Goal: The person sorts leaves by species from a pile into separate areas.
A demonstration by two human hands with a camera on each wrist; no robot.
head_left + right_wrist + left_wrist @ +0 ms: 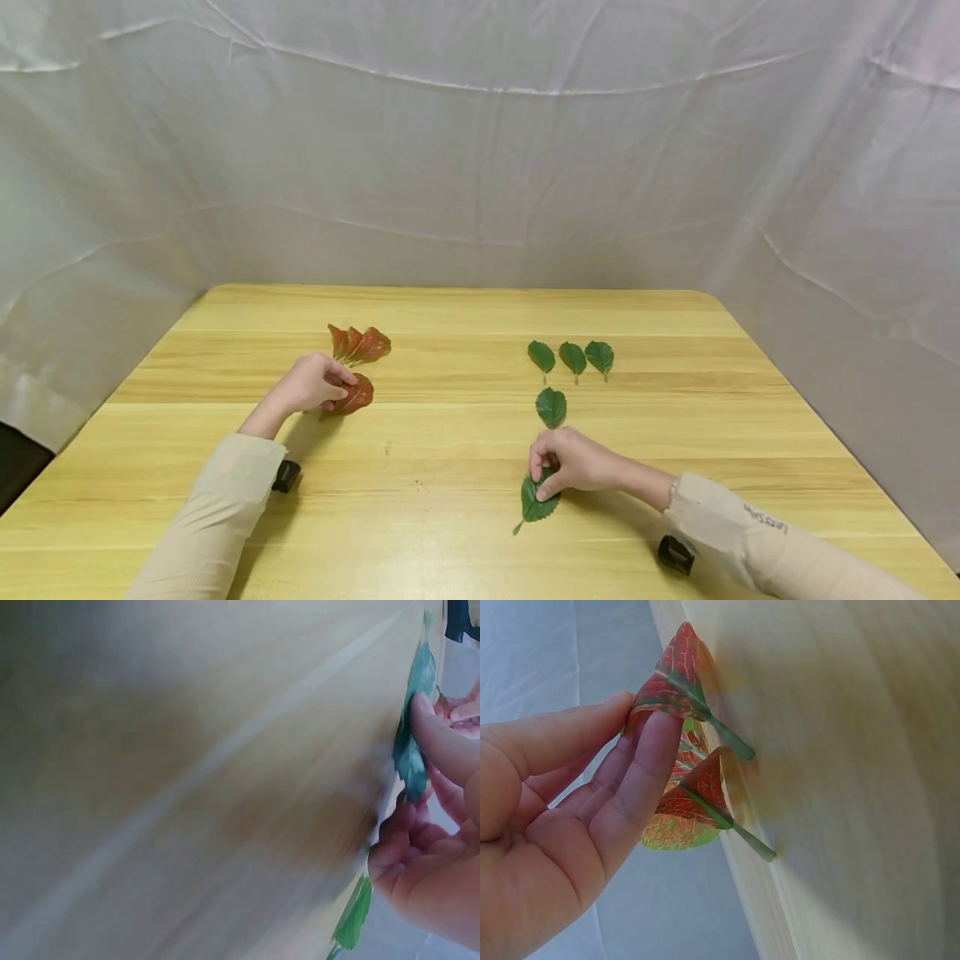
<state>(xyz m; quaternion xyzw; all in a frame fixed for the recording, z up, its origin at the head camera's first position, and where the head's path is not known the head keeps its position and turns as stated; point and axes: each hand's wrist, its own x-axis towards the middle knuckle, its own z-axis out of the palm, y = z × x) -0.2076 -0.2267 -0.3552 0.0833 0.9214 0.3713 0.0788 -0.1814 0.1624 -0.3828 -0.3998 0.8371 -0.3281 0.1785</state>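
Note:
My left hand (313, 383) is at the left of the table and pinches a red artificial leaf (360, 394) between thumb and fingers. The left wrist view shows that red leaf (676, 679) with its green stem pointing to the tabletop; a second red leaf (701, 796) lies just beyond the fingers. Near the table's front, my right hand (581, 461) pinches a green artificial leaf (534, 504), its stem pointing toward me. In the right wrist view the thumb lies across this green leaf (415, 761), and part of the fingers is hidden.
Several red leaves (363, 343) overlap in a fan beyond my left hand. Three green leaves (573, 357) form a row at the back right, with one more green leaf (551, 407) between the row and my right hand. Pale cloth (480, 167) hangs around the wooden table (450, 533).

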